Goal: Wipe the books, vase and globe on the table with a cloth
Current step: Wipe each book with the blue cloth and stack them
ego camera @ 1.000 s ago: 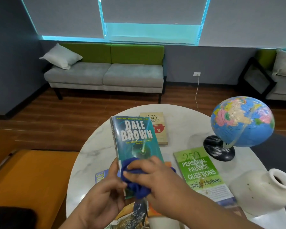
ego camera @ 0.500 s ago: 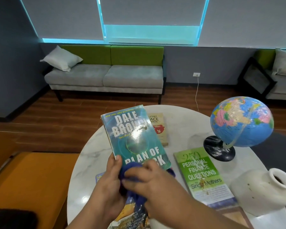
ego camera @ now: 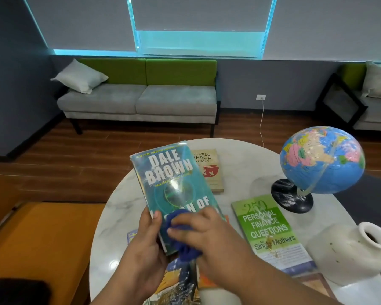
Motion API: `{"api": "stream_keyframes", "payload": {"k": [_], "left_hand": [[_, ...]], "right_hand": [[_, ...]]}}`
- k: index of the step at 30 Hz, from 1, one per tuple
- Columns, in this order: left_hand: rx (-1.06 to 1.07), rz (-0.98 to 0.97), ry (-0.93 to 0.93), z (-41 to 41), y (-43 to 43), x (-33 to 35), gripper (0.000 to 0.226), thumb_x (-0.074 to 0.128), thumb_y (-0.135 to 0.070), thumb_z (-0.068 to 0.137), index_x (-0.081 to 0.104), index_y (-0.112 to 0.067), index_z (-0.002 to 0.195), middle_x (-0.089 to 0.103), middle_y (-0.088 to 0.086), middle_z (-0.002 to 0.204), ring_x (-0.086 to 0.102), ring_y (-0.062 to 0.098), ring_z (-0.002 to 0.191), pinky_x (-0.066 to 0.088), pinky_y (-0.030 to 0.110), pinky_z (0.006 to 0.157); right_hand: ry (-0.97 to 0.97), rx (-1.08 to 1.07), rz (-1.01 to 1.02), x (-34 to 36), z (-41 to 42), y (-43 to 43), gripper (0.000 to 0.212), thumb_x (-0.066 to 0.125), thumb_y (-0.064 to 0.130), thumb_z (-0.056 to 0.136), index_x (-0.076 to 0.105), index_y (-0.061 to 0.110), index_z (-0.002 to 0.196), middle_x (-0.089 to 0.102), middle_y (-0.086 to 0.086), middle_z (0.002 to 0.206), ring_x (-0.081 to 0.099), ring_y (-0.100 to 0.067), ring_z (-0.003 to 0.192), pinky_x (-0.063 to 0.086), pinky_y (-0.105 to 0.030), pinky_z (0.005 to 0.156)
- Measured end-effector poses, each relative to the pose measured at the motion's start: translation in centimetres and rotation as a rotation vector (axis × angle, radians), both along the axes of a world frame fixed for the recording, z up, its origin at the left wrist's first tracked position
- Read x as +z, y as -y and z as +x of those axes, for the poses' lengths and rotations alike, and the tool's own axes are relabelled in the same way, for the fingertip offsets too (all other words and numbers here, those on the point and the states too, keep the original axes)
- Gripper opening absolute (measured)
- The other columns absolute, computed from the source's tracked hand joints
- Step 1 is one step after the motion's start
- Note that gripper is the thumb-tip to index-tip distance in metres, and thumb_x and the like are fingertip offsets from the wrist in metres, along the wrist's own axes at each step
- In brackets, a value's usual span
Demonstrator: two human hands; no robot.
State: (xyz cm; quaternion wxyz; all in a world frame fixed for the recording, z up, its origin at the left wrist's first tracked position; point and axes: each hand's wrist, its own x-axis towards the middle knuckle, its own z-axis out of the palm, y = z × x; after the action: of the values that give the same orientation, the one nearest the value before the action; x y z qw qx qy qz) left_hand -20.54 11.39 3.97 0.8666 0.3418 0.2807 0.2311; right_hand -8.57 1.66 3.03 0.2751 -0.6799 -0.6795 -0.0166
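Head view: left hand (ego camera: pixel 145 245) grips the Dale Brown book (ego camera: pixel 172 179) by its lower left edge, raised above the counter (ego camera: pixel 246 172). Right hand (ego camera: pixel 209 238) presses the bunched blue cloth (ego camera: pixel 186 252) onto the cover's bottom. Versus 1 s ago, the book has tilted left and the cloth has slid lower. This cover looks nearly wiped; globe (ego camera: pixel 321 159) and vase (ego camera: pixel 348 252) wait at the right.

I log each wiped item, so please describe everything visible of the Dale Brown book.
The Dale Brown book is a glossy teal paperback with white title letters, front cover facing the camera, held up over the table and tilted left. The left hand grips its lower edge; the right hand presses a blue cloth on its lower cover.
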Motion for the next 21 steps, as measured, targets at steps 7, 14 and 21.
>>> {"api": "stream_keyframes", "payload": {"k": [7, 14, 21], "left_hand": [[-0.088, 0.017, 0.029, -0.7, -0.5, 0.5, 0.067, 0.052, 0.014, 0.071, 0.054, -0.024, 0.126, 0.068, 0.020, 0.113, 0.070, 0.032, 0.086, 0.060, 0.043, 0.065], [-0.190, -0.035, 0.023, -1.6, -0.6, 0.3, 0.088, 0.067, 0.019, 0.041, 0.057, -0.011, 0.123, 0.068, 0.025, 0.108, 0.070, 0.038, 0.087, 0.060, 0.049, 0.067], [-0.200, -0.090, 0.046, -2.2, -0.7, 0.3, 0.102, 0.088, 0.007, 0.009, 0.068, -0.006, 0.108, 0.066, 0.032, 0.107, 0.069, 0.042, 0.086, 0.059, 0.051, 0.068]], "right_hand": [[-0.370, -0.168, -0.066, 1.2, 1.1, -0.2, 0.057, 0.045, 0.018, 0.075, 0.057, 0.041, 0.126, 0.042, 0.034, 0.124, 0.039, -0.004, 0.116, 0.026, -0.007, 0.103], [-0.419, -0.257, -0.039, 1.7, 3.1, -1.1, 0.056, 0.053, 0.003, 0.078, 0.061, 0.036, 0.122, 0.044, 0.030, 0.124, 0.042, -0.003, 0.119, 0.031, -0.016, 0.107], [-0.414, -0.218, -0.095, 2.8, 2.0, -1.3, 0.056, 0.053, 0.003, 0.081, 0.057, 0.032, 0.129, 0.044, 0.023, 0.130, 0.039, 0.001, 0.119, 0.023, -0.008, 0.107]]}}
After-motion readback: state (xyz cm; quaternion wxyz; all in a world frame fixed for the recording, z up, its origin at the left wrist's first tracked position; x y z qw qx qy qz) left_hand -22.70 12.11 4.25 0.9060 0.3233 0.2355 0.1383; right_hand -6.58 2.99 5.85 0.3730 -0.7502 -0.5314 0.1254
